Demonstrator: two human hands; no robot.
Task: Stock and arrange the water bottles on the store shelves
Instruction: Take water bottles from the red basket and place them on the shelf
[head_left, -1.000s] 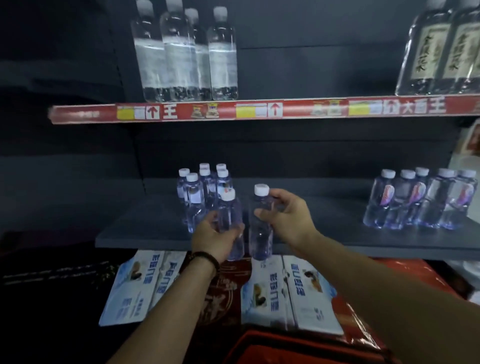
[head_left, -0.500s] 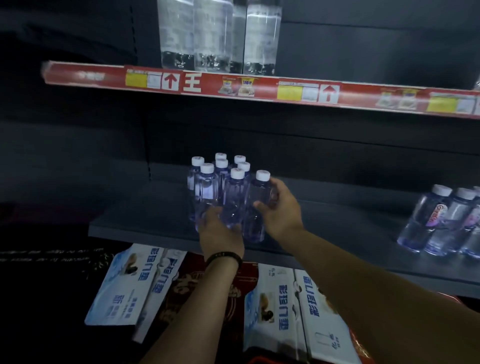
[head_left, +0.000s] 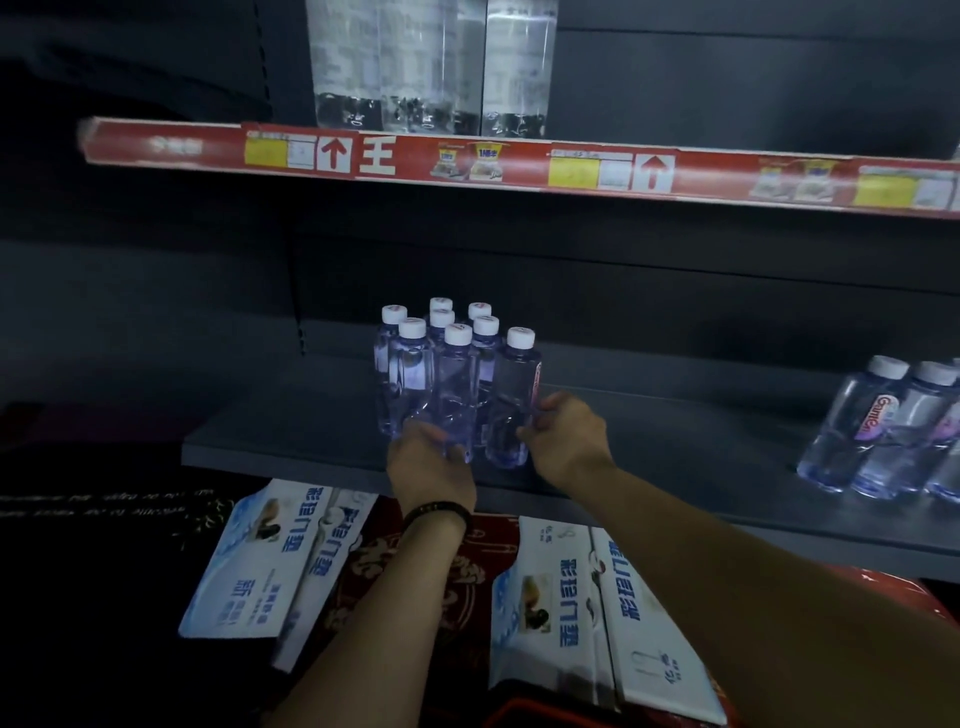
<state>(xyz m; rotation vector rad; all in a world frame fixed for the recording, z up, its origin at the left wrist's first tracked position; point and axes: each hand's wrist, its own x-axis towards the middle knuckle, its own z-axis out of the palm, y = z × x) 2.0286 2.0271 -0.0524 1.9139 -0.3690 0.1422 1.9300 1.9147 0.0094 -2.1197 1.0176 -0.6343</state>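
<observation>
A cluster of several small clear water bottles with white caps (head_left: 441, 364) stands on the dark grey shelf (head_left: 291, 441). My left hand (head_left: 431, 467) wraps the base of the front middle bottle (head_left: 457, 384). My right hand (head_left: 563, 441) grips the lower part of the front right bottle (head_left: 514, 395), which stands upright beside the cluster. Both bottles rest on the shelf near its front edge. A black band is on my left wrist.
More small bottles (head_left: 878, 431) stand at the shelf's right end. Tall large bottles (head_left: 431, 62) sit on the upper shelf above a red price rail (head_left: 519, 166). Open blue-and-white carton flaps (head_left: 270, 566) and a red crate (head_left: 893, 597) lie below.
Both hands carried their bottles forward onto the shelf and set them against the cluster. The hands slid down to the bottle bases. The camera moved closer and leftward.
</observation>
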